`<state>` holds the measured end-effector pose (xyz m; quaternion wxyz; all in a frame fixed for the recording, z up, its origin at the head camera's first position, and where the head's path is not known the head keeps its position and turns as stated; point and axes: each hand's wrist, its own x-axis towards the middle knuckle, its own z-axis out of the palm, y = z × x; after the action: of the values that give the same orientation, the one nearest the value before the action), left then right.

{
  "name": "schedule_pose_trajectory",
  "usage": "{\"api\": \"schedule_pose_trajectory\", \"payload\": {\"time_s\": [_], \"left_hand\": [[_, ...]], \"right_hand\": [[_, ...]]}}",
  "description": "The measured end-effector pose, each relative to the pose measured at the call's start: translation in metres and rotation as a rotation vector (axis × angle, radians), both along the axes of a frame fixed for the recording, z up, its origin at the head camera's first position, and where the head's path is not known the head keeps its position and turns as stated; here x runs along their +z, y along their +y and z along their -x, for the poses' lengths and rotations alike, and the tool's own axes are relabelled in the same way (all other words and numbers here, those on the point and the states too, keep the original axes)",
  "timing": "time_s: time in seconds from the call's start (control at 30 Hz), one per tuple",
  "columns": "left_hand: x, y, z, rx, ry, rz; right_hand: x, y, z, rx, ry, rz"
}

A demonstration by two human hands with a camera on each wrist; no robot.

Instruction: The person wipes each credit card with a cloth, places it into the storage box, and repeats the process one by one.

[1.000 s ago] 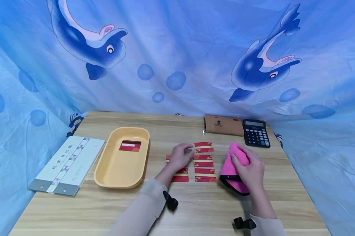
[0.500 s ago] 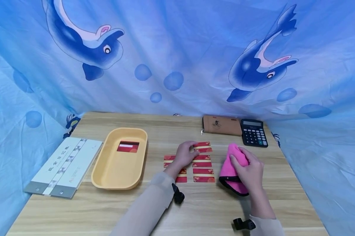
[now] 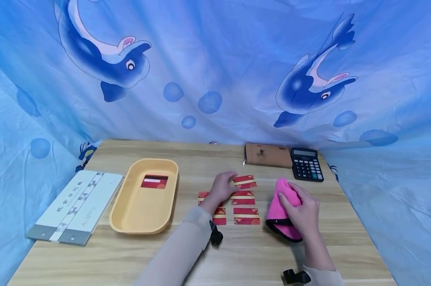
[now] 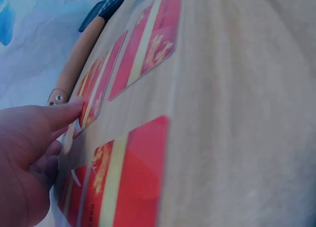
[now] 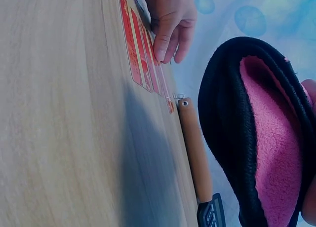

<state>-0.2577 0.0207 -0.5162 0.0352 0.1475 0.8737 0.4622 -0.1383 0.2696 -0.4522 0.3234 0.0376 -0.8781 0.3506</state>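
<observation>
Tapering lengthwise toward curtain (image 3: 215, 51), pink pouch (image 3: 278, 204)

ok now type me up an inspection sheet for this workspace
surface: wood-grain table, dry-looking where visible
job's things: red-and-gold cards in two columns, partly hidden by the left arm; pink cloth item with black edging
clutter: yellow tray holding another red card; pale folder; brown wallet beside calculator
grippers: left hand with fingers at the farthest card; right hand grips the pink item
cables: nothing seen
surroundings: blue dolphin-print curtain
</observation>
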Motion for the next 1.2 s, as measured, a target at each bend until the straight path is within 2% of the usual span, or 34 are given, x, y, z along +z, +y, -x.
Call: {"api": "schedule_pose_trajectory", "payload": {"time_s": [0.13, 0.27, 0.37, 0.5, 0.67, 0.97, 1.2], "left_hand": [[0.001, 0.0, 0.002, 0.016, -0.028, -0.016], [0.001, 0.0, 0.003, 0.061, -0.043, -0.032], [0.0, 0.0, 0.005, 0.079, -0.045, -0.008], [0.002, -0.001, 0.008, 0.066, -0.033, 0.038], [0.004, -0.005, 0.012, 0.066, -0.016, 0.024], [0.006, -0.006, 0.016, 0.003, -0.081, 0.09], [0.012, -0.004, 0.015, -0.017, -0.068, 0.145]], "right_hand": [[-0.002, 0.001, 0.0, 0.003, 0.016, -0.008], [-0.002, 0.001, -0.001, 0.001, 0.016, -0.003], [-0.002, 0.002, -0.001, -0.003, -0.006, 0.003], [-0.002, 0.002, -0.001, -0.006, -0.018, 0.009], [-0.004, 0.004, -0.002, -0.011, -0.019, 0.009], [-0.007, 0.004, -0.002, -0.002, -0.007, 0.003], [-0.007, 0.003, -0.003, -0.017, -0.028, 0.005]]}}
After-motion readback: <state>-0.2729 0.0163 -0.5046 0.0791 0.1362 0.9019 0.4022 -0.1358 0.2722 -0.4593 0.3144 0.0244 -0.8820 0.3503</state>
